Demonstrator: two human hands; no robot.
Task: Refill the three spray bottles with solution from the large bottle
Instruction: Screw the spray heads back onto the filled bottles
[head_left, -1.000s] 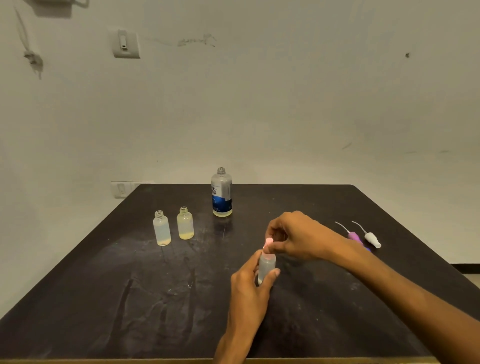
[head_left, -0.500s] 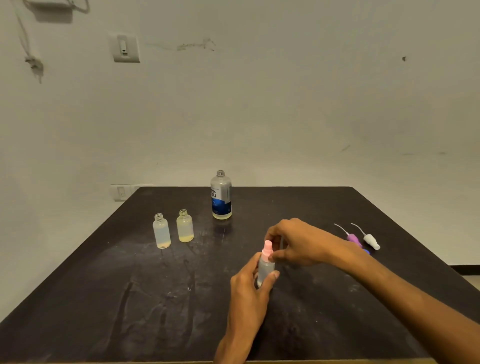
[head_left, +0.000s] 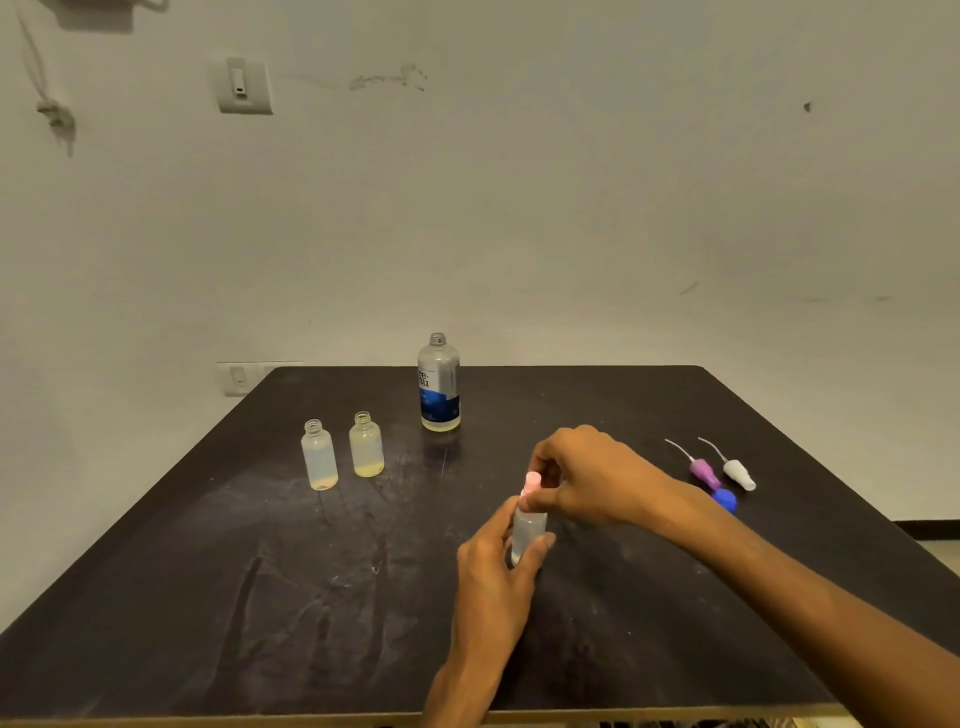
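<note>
The dark, scuffed bench (head_left: 208, 597) lay bare left of my hands. The large bottle (head_left: 439, 384), uncapped, blue label partly legible, stood behind them. My left hand (head_left: 498, 577) gripped the translucent spray bottle (head_left: 527, 532); my right hand (head_left: 592, 478) pinched its pink nozzle (head_left: 532, 480). Two open bottles (head_left: 319, 457) stood left of the large bottle.

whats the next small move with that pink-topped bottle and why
Probably keep twisting the pink sprayer top with the right hand while the left hand steadies the small bottle. The top sits on the neck, pinched by the fingers, while the other two small bottles stand uncapped.
</note>
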